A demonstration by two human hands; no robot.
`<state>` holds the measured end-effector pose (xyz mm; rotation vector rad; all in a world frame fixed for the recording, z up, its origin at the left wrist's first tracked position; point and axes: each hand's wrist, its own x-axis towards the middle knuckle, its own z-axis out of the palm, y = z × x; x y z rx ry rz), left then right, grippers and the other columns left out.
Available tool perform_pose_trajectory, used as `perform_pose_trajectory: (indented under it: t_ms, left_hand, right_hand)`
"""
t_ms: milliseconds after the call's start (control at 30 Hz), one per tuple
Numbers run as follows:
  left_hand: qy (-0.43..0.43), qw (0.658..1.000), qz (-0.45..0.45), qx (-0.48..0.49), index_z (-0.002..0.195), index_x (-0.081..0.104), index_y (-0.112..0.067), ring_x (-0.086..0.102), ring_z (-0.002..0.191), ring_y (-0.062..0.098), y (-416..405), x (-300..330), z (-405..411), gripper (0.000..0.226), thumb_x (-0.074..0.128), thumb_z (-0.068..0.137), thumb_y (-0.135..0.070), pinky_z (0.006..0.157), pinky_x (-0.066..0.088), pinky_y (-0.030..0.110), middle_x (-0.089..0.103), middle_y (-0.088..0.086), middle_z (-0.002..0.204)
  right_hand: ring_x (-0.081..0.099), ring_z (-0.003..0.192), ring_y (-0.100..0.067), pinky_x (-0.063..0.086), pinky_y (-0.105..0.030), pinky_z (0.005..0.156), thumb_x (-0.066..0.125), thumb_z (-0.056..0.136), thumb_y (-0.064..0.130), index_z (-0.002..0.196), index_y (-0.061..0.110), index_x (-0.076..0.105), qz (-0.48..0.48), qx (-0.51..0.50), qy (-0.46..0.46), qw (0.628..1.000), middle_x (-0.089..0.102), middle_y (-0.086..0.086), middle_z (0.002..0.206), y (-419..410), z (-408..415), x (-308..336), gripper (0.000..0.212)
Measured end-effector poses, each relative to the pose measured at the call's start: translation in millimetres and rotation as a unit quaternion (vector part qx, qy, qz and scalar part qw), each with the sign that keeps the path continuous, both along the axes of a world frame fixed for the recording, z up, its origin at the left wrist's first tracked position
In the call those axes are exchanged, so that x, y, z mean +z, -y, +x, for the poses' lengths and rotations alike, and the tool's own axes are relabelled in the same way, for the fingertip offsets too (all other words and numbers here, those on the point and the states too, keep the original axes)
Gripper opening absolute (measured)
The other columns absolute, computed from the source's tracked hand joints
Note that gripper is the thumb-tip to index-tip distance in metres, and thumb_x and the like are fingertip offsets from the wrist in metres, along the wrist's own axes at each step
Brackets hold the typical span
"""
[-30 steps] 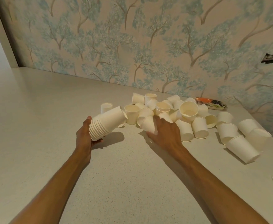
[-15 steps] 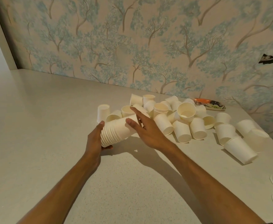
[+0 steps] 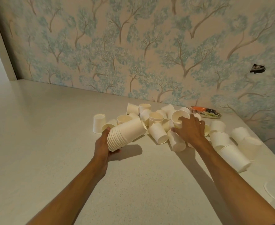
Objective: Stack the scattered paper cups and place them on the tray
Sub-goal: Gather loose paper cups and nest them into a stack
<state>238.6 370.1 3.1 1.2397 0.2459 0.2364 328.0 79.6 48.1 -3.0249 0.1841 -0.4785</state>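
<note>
My left hand [image 3: 103, 144] grips a tilted stack of nested white paper cups [image 3: 126, 133] by its rim end, just above the counter. Behind and to its right lies a pile of scattered paper cups [image 3: 158, 120], some upright, some on their sides. My right hand [image 3: 190, 131] is in the middle of that pile. Its fingers hook into the mouth of one cup [image 3: 179, 116] lying on its side, with the thumb below it. A flat tray [image 3: 206, 112] with an orange and dark pattern lies against the wall behind the pile.
The pale speckled counter [image 3: 52, 127] meets a tree-patterned wall at the back. Larger cups [image 3: 234, 156] lie toward the right edge. Flat white discs [image 3: 269, 190] sit at the near right edge. One upside-down cup [image 3: 99, 123] stands left of the stack.
My right hand left the stack's far end and moved right into the pile, closing on a cup. The stack in my left hand stayed about where it was.
</note>
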Motion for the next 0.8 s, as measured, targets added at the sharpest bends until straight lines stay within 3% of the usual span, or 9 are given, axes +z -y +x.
perform_pose_trajectory:
  t_ms: [100, 167, 267, 367, 500, 633, 800]
  left_hand:
    - [0.007, 1.000, -0.011, -0.001, 0.104, 0.061, -0.027, 0.068, 0.085, 0.021, 14, 5, 7, 0.025, 0.046, 0.100, -0.046, 0.063, 0.056, 0.034, 0.070, 0.004, 0.092]
    - [0.005, 1.000, -0.012, -0.011, 0.112, 0.060, -0.026, 0.069, 0.086, 0.019, 24, 5, 12, 0.029, 0.046, 0.099, -0.048, 0.060, 0.056, 0.032, 0.070, 0.003, 0.094]
    - [-0.005, 1.000, -0.007, -0.022, 0.120, 0.057, -0.025, 0.069, 0.091, 0.020, 35, 0, 16, 0.034, 0.045, 0.099, -0.049, 0.061, 0.057, 0.032, 0.070, 0.004, 0.100]
    - [-0.015, 1.000, 0.010, -0.024, 0.128, 0.054, -0.020, 0.069, 0.092, 0.024, 37, -7, 19, 0.041, 0.043, 0.100, -0.048, 0.062, 0.058, 0.034, 0.070, 0.006, 0.103]
    - [-0.021, 0.999, 0.018, -0.019, 0.128, 0.054, -0.018, 0.068, 0.091, 0.024, 36, -10, 21, 0.042, 0.043, 0.100, -0.048, 0.058, 0.056, 0.031, 0.069, 0.007, 0.103]
    - [-0.016, 0.999, 0.029, -0.019, 0.127, 0.055, -0.018, 0.068, 0.093, 0.025, 38, -11, 22, 0.042, 0.042, 0.100, -0.047, 0.056, 0.055, 0.030, 0.069, 0.005, 0.103]
    - [-0.001, 0.999, 0.030, -0.030, 0.111, 0.059, -0.026, 0.069, 0.092, 0.023, 41, -8, 20, 0.029, 0.043, 0.100, -0.048, 0.055, 0.056, 0.030, 0.070, 0.004, 0.102]
  right_hand:
    - [0.060, 0.105, -0.028, 0.034, -0.044, 0.098, 0.049, 0.093, 0.051, 0.110, 0.019, 0.065, 0.003, 0.039, 0.070, 0.997, 0.065, -0.008, 0.118, 2, -1, -6, 0.039]
    - [0.061, 0.103, -0.027, 0.030, -0.046, 0.102, 0.050, 0.094, 0.052, 0.106, 0.016, 0.065, 0.034, 0.070, 0.129, 0.989, 0.067, -0.006, 0.114, 4, -3, -6, 0.041]
    - [0.063, 0.095, -0.027, 0.030, -0.050, 0.106, 0.060, 0.086, 0.053, 0.095, 0.012, 0.062, 0.003, 0.156, 0.202, 0.967, 0.069, -0.007, 0.102, 10, -11, 4, 0.042]
    - [0.063, 0.079, -0.029, 0.039, -0.049, 0.099, 0.075, 0.071, 0.045, 0.091, 0.012, 0.056, -0.074, 0.234, 0.248, 0.937, 0.070, -0.009, 0.089, 11, -26, 23, 0.044]
    - [0.066, 0.087, -0.030, 0.041, -0.043, 0.096, 0.081, 0.061, 0.042, 0.119, 0.016, 0.041, -0.144, 0.268, 0.158, 0.939, 0.071, -0.008, 0.101, 3, -39, 44, 0.075]
    - [0.059, 0.107, -0.028, 0.041, -0.041, 0.094, 0.085, 0.063, 0.037, 0.125, 0.017, 0.049, -0.210, 0.316, 0.120, 0.917, 0.065, -0.009, 0.118, -18, -46, 51, 0.075]
    - [0.053, 0.111, -0.016, 0.039, -0.030, 0.087, 0.083, 0.071, 0.038, 0.129, 0.027, 0.054, -0.022, 0.417, 0.043, 0.908, 0.062, 0.004, 0.126, -46, -53, 48, 0.066]
